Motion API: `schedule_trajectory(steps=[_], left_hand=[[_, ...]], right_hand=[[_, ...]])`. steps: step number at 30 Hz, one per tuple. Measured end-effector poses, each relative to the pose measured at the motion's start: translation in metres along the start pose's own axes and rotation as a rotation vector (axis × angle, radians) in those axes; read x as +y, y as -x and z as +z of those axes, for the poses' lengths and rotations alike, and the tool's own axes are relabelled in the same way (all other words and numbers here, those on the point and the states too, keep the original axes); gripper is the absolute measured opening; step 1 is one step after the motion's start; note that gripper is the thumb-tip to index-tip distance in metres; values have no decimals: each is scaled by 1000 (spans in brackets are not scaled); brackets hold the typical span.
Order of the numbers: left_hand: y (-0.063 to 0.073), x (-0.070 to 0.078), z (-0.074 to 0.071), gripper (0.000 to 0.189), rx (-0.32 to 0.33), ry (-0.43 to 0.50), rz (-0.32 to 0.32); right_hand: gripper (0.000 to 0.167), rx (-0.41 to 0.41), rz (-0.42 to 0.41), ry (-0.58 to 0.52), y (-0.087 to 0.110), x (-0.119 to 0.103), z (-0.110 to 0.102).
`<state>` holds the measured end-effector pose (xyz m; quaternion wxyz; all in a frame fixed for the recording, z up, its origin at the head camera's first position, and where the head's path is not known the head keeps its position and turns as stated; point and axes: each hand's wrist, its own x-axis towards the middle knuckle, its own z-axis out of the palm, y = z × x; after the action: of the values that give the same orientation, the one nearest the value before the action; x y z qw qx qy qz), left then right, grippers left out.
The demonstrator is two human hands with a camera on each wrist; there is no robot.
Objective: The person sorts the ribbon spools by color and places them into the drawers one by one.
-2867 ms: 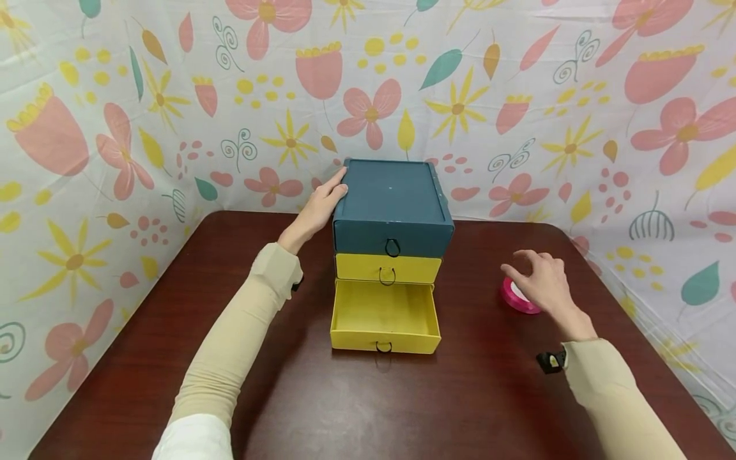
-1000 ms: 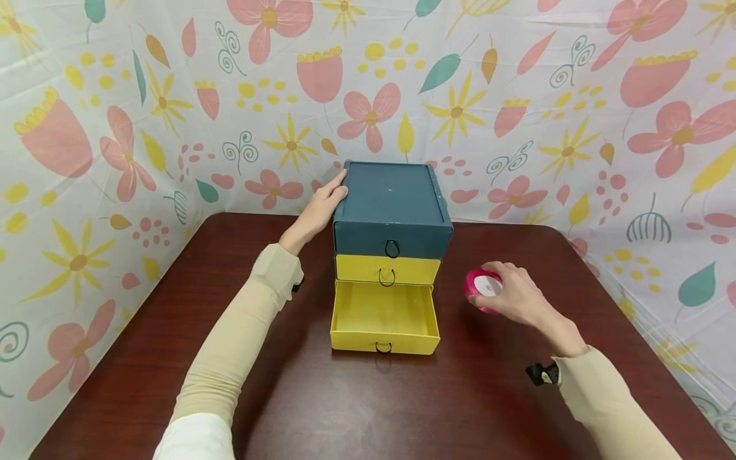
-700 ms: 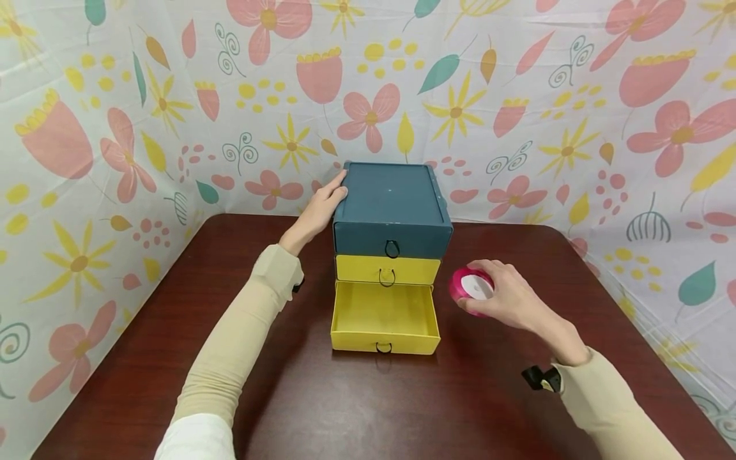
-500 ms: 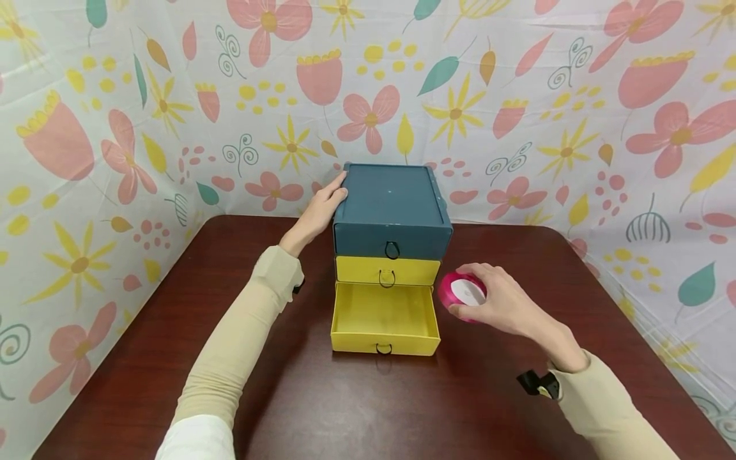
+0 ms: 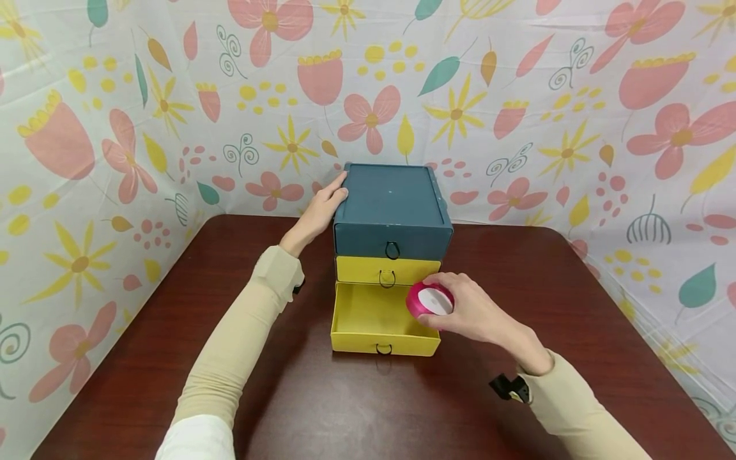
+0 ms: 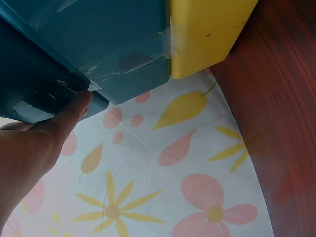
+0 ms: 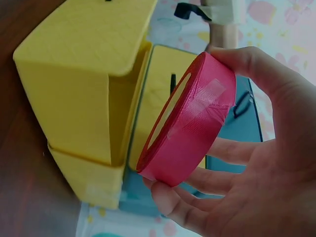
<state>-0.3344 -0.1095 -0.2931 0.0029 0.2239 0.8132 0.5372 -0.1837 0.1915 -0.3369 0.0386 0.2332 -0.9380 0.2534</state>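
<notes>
A drawer box with a blue top point(image 5: 393, 195) stands at the back middle of the table. Its lowest yellow drawer point(image 5: 374, 342) is pulled out, while the yellow drawer point(image 5: 359, 269) above it is pushed in. My left hand point(image 5: 322, 207) rests against the left side and top edge of the box, fingers extended. My right hand point(image 5: 474, 310) pinches a roll of pink ribbon point(image 5: 415, 300) between thumb and fingers. In the head view the roll overlaps the right side of the pulled-out drawer. The right wrist view shows the ribbon roll point(image 7: 197, 128) gripped at its rim.
Dark reddish-brown wood forms the table point(image 5: 356, 409). Behind and to the left and right hangs a floral cloth point(image 5: 230, 96). Small black loop handles point(image 5: 383, 349) stick out from the drawer fronts.
The right hand has picked the ribbon roll up from the right of the table and carried it left to the pulled-out drawer. The left hand has stayed on the box.
</notes>
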Motion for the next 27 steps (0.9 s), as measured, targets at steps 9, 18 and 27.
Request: schedule_trajectory(steps=[9,18,27], left_hand=[[-2,-6,2,58,35,-18,30],[-3,-6,0,57,23,-18,13],[14,23,-1,56,-23,-9,-16]], right_hand=[[52,16,-88,10,-11,-9,23],[54,-5,-54,81,-20,-15,46],[55,35,30,134,-25,-19,69]])
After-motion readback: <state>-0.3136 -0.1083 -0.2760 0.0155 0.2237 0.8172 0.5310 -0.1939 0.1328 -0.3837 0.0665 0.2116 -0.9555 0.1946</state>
